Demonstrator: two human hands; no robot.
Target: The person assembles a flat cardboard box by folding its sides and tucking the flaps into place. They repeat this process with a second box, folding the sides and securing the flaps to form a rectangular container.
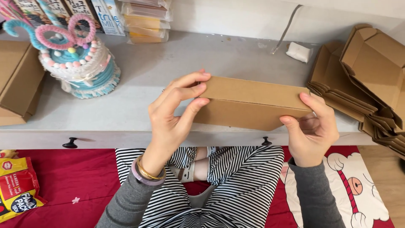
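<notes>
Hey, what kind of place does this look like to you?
Probably a home craft or small packing corner. A person sits cross-legged at a low grey table, both hands on a brown cardboard box. A stack of flat cardboard boxes lies at right, and a pipe-cleaner cake ornament stands at left.

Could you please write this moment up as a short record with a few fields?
Left hand: left hand grips the left end of the brown cardboard box
Right hand: right hand holds the box's right end
Box position: held above the grey desk, not resting on it
Desk right: stack of flat cardboard blanks
Desk left: pastel decorative cake
</notes>
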